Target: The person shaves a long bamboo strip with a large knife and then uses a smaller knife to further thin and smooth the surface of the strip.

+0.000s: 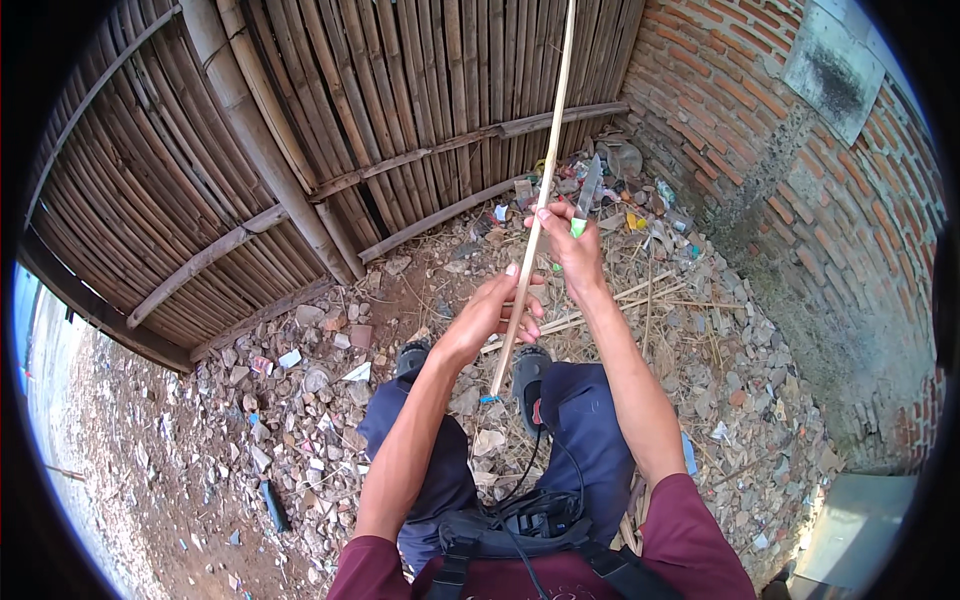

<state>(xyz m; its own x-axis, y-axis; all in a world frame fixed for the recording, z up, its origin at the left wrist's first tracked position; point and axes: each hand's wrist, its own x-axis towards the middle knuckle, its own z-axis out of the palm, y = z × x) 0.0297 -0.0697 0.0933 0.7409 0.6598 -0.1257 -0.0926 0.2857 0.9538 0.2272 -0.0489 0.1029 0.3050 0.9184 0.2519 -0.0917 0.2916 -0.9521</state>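
Note:
A long, pale bamboo strip (556, 130) slants up from between my knees past the top of the view. My left hand (488, 312) holds its lower part, thumb on the near side and fingers behind it. Higher up, my right hand (570, 248) grips a knife (589, 188) by its green handle, the blade pointing up and away. The thumb and forefinger of that hand also touch the strip. Part of the handle is hidden in the palm. Below my left hand, the strip's lower end appears beside a small blue scrap (490, 399).
A bamboo-slat wall (420, 80) with thick poles stands ahead and left. To the right rises a brick wall (800, 190). Stones and litter cover the ground (330, 440). More cut strips (640, 290) lie beyond my right knee. A dark shoe (530, 385) shows between my legs.

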